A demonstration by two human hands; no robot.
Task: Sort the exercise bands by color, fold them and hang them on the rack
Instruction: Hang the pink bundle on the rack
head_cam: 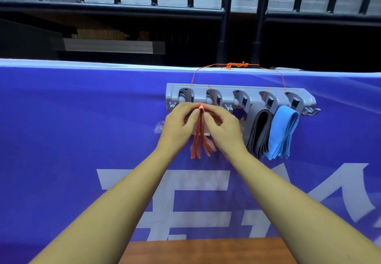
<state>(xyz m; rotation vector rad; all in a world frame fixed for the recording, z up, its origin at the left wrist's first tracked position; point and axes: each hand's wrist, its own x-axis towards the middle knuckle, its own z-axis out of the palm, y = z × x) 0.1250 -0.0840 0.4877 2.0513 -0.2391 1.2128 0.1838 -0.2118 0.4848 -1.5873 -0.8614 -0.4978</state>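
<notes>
At centre, a grey rack (226, 90) hangs flat against a blue banner (82, 119), tied up by orange string (237, 65) knotted over the banner's top edge at 12 o'clock from it. Strands of that string run down across the rack's front slots.

Both hands meet just under the rack's left half. The left hand (179, 123) and the right hand (222, 127) each pinch the folded top of the orange band (198, 144) between thumb and fingertips, and its loops hang straight down between the wrists. The hands cover the rack's lower edge there, so I cannot tell whether the fold is on a hook.

At 3 o'clock from the hands, the black band (258, 131) hangs folded from the rack, with the blue band (284, 131) touching it on its 3 o'clock side. A small bare hook (311, 111) sticks out at the rack's right end.

Something clear and blurred sits on the banner at 9 o'clock from the left hand. White characters (185, 191) cross the banner beneath the forearms. A brown wooden counter (206, 251) shows at 6 o'clock, and a black railing (123, 10) runs along 12 o'clock behind the banner.
</notes>
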